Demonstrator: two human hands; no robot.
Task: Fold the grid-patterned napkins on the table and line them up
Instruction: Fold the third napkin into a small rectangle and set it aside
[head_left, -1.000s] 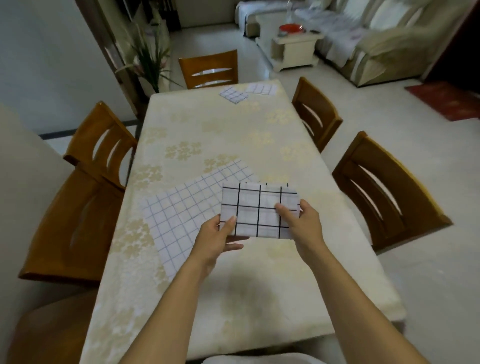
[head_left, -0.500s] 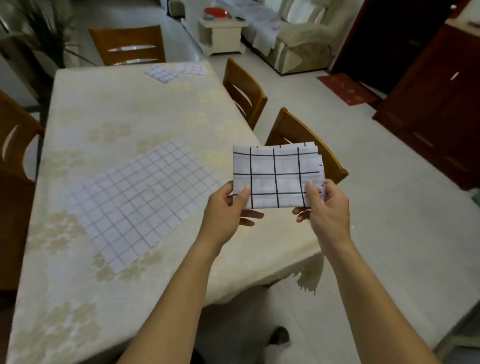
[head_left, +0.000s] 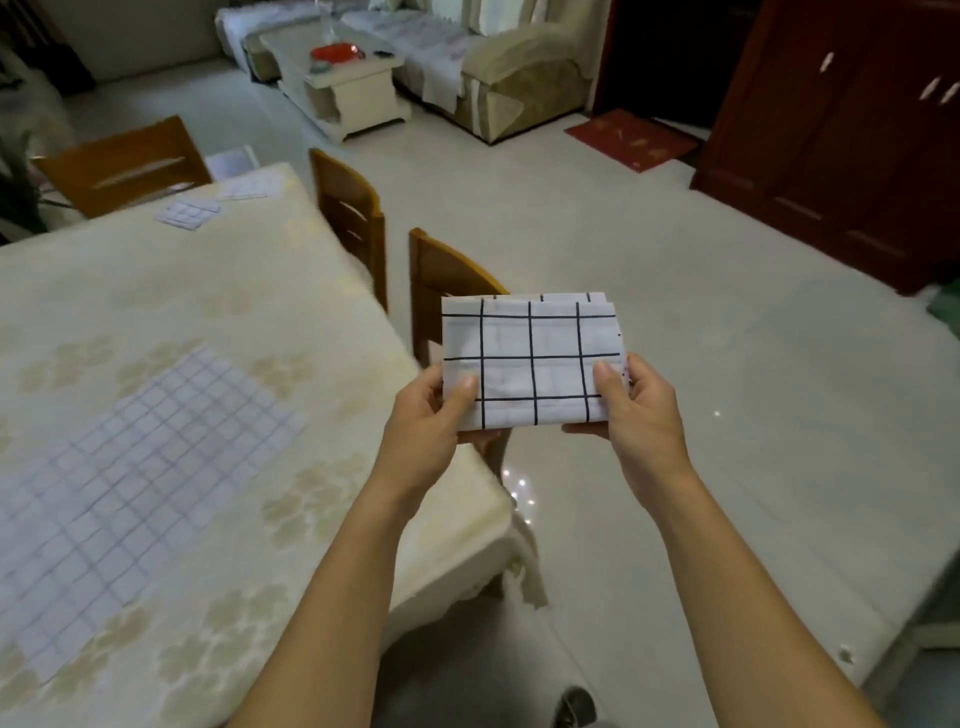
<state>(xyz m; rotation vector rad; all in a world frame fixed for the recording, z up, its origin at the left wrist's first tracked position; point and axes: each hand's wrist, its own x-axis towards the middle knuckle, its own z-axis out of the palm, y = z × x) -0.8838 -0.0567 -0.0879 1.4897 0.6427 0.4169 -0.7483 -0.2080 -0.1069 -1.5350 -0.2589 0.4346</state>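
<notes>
A folded white napkin with a bold black grid (head_left: 530, 358) is held in the air beyond the table's right edge. My left hand (head_left: 434, 421) pinches its lower left corner, thumb on top. My right hand (head_left: 636, 410) pinches its lower right corner the same way. On the cream floral tablecloth of the table (head_left: 218, 291), an unfolded napkin with a fine grid (head_left: 130, 488) lies flat at the left. Two small folded napkins, one (head_left: 187, 213) and another (head_left: 249, 186), lie side by side at the table's far end.
Wooden chairs stand along the table's right side (head_left: 447, 291) (head_left: 348, 208) and at its far end (head_left: 124, 163). A dark red cabinet (head_left: 841, 135) fills the right. A coffee table (head_left: 348, 83) and sofa (head_left: 498, 67) sit beyond pale tiled floor.
Both hands have lifted the folded napkin off the table and carried it right, past the table edge. The view has swung right with it, towards the floor and cabinet.
</notes>
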